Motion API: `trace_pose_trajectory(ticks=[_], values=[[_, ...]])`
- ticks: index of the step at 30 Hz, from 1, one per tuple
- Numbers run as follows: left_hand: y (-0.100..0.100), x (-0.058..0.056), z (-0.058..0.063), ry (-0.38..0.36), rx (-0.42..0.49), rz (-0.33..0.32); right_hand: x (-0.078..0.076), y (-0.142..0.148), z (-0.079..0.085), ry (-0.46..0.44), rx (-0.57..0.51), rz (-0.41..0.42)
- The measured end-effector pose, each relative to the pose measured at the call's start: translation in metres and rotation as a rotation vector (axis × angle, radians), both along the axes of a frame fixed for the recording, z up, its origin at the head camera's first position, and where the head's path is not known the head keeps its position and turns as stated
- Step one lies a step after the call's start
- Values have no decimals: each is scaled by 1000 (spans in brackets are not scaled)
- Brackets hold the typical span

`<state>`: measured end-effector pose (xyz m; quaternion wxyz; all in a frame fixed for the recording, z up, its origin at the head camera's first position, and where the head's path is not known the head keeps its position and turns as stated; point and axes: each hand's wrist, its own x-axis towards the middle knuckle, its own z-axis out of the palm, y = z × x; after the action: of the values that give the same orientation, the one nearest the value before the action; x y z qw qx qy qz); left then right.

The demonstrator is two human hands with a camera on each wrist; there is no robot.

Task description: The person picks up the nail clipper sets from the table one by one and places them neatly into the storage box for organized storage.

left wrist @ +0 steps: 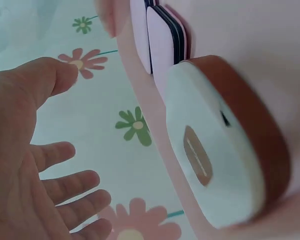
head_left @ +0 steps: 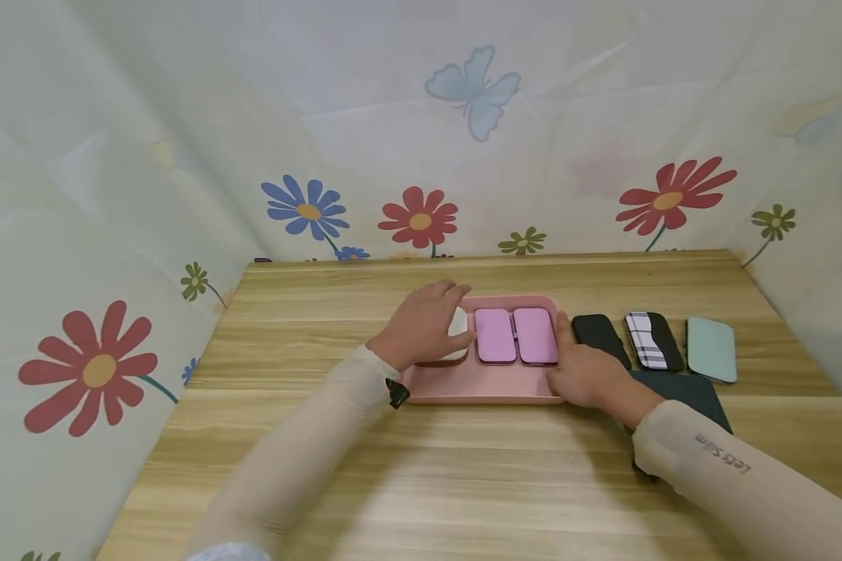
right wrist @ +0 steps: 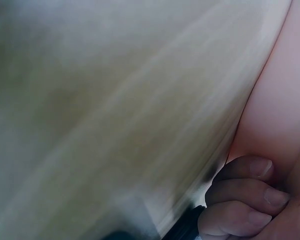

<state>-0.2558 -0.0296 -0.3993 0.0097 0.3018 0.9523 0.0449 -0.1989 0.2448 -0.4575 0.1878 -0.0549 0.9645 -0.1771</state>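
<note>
A pink tray (head_left: 484, 383) holds two lilac rectangular cases (head_left: 495, 335) side by side. At its left end lies a white case with a brown side (left wrist: 225, 150), partly covered by my left hand (head_left: 424, 323) in the head view. The left wrist view shows that hand with its fingers apart and nothing in them, beside the white case. My right hand (head_left: 589, 370) is at the tray's right end, its index finger along the wall. In the right wrist view its other fingers (right wrist: 250, 195) curl in against the tray's pink wall.
Right of the tray are a black case (head_left: 600, 336), a plaid-and-black case (head_left: 652, 340) and a mint green case (head_left: 711, 349). A dark flat piece (head_left: 688, 393) lies partly beneath my right forearm. Flower-printed sheets (head_left: 365, 117) stand around the wooden table (head_left: 463, 475).
</note>
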Motion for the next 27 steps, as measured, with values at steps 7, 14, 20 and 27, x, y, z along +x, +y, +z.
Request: trace_pose_trajectory(ticks=[7, 14, 20, 27], values=[[-30, 15, -3, 23, 94, 57, 0, 1, 0, 21, -1, 1], [-55, 27, -12, 29, 139, 117, 1, 2, -1, 2, 1, 2], [-71, 34, -15, 10, 169, 143, 1, 1, -1, 4, -1, 3], [-82, 44, -13, -42, 265, 215, 0, 0, -1, 0, -2, 1]])
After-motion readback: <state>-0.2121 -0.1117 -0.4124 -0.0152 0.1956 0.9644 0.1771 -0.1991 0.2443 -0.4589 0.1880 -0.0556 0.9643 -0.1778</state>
